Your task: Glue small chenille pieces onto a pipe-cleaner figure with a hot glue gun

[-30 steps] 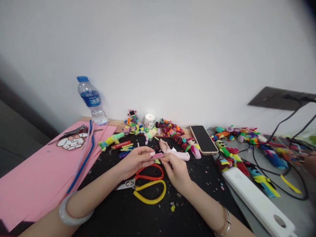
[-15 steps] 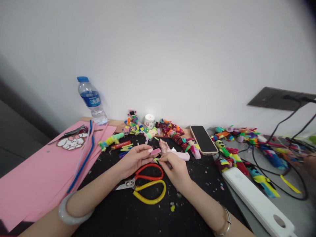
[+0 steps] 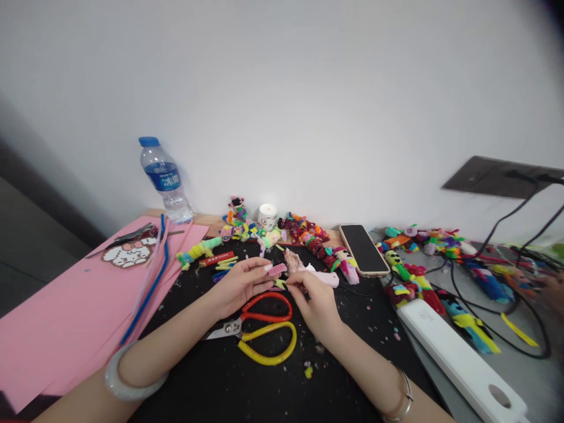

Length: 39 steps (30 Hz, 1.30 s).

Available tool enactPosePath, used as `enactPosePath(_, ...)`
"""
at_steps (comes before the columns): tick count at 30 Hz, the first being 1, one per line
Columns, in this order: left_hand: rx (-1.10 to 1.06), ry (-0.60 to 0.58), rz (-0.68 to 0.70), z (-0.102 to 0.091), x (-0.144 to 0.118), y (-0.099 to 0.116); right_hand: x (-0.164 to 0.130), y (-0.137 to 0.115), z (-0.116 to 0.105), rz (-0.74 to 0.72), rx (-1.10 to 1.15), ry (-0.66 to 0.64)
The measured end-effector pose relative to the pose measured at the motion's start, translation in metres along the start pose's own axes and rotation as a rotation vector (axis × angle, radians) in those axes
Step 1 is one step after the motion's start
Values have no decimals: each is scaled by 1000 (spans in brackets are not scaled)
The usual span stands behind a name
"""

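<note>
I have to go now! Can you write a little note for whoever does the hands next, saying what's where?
Left hand: pinches a small pink piece at its fingertips.
Right hand: grip closed on a tiny yellow-green bit just below the pink piece.
Both are above the black mat; the scissors lie beneath, untouched.
Done: many colourful figures lie by the wall.
Left: the pink and yellow-green bits look not yet joined.

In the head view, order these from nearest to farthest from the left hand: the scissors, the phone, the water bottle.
1. Scissors: just below the left hand, on the black mat.
2. Phone: to the right, past the right hand.
3. Water bottle: far back left, by the wall.
</note>
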<state>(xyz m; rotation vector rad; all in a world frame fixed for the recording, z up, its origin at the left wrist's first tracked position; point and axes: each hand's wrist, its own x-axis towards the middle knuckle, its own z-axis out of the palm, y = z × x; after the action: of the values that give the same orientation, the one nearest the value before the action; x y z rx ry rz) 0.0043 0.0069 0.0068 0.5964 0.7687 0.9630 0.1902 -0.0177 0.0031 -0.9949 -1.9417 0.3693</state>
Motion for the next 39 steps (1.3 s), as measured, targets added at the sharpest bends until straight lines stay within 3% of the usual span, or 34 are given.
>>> enactPosePath(8, -73, -24, 19, 1, -1, 1, 1, -2, -1, 35, 40, 65)
enactPosePath(13, -89, -96, 15, 2, -4, 2, 0, -2, -1, 29, 77, -9)
enactPosePath(26, 21, -152, 40, 3, -7, 4, -2, -3, -3, -72, -7, -195)
enactPosePath(39, 54, -178, 33, 3, -6, 3, -4, -10, 1, 26, 60, -205)
